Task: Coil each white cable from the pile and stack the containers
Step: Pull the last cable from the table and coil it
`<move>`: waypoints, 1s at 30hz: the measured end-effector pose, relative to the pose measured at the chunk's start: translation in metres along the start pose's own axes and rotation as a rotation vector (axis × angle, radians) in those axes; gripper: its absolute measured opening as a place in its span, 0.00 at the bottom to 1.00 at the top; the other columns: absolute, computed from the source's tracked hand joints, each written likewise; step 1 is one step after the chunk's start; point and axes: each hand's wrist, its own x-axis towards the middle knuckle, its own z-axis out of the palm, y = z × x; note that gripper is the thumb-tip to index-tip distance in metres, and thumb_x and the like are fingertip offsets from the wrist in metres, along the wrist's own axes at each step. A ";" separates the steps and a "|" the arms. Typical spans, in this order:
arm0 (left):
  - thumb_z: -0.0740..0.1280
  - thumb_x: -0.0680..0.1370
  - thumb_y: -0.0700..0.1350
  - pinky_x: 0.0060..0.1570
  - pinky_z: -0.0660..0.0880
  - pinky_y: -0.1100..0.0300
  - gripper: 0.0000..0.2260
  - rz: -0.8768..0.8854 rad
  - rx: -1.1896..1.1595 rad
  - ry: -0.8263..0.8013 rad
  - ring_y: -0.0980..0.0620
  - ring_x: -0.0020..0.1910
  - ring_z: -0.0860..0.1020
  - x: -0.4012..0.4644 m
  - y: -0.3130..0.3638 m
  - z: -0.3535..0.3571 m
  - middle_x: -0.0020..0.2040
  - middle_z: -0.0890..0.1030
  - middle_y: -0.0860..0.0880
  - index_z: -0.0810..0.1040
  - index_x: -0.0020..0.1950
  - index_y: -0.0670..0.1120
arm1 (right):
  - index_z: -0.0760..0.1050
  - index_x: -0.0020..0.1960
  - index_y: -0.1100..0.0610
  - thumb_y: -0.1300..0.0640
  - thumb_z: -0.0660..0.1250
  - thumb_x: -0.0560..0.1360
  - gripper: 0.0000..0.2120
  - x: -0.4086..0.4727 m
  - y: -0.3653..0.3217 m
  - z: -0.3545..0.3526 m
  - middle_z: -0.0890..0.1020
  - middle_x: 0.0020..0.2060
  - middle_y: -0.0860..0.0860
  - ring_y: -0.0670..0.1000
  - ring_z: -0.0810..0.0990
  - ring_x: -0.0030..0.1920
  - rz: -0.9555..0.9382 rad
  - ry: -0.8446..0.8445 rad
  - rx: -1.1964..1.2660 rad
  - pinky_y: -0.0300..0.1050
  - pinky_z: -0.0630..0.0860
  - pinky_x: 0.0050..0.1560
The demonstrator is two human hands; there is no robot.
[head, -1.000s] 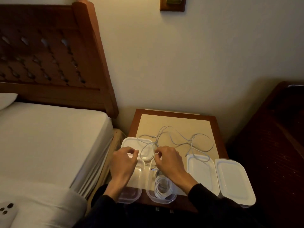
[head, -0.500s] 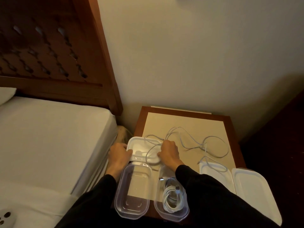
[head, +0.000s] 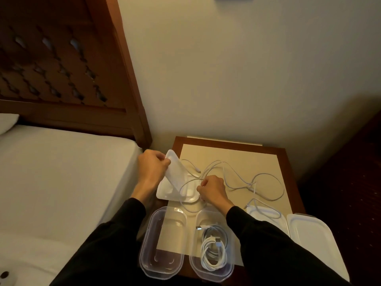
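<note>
My left hand [head: 153,169] grips a white lid [head: 175,172] by its far corner and holds it tilted up over a second white lid [head: 165,194] lying flat on the bedside table [head: 276,154]. My right hand [head: 212,188] pinches a loop of the loose white cable [head: 243,180] at the flat lid's right edge. The cable sprawls in loops across the table's middle. At the front sit two clear containers: the left one [head: 162,242] holds nothing, the right one [head: 212,246] holds a coiled white cable [head: 213,250].
Two more white lids [head: 309,240] lie at the table's front right, one partly under a cable end. A bed [head: 61,172] with a wooden headboard [head: 61,69] flanks the table on the left. The wall stands behind, dark furniture to the right.
My left hand has lifted the top lid from flat to tilted, raising its near edge. My right hand stays at the lid's right edge, now pinching the cable loop.
</note>
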 end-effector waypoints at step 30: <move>0.65 0.78 0.57 0.71 0.65 0.53 0.25 0.467 0.049 -0.361 0.54 0.74 0.62 -0.157 -0.013 0.013 0.76 0.63 0.54 0.67 0.74 0.53 | 0.80 0.42 0.58 0.53 0.69 0.75 0.09 -0.175 0.085 -0.056 0.81 0.31 0.53 0.53 0.78 0.37 -0.129 0.147 0.068 0.53 0.76 0.44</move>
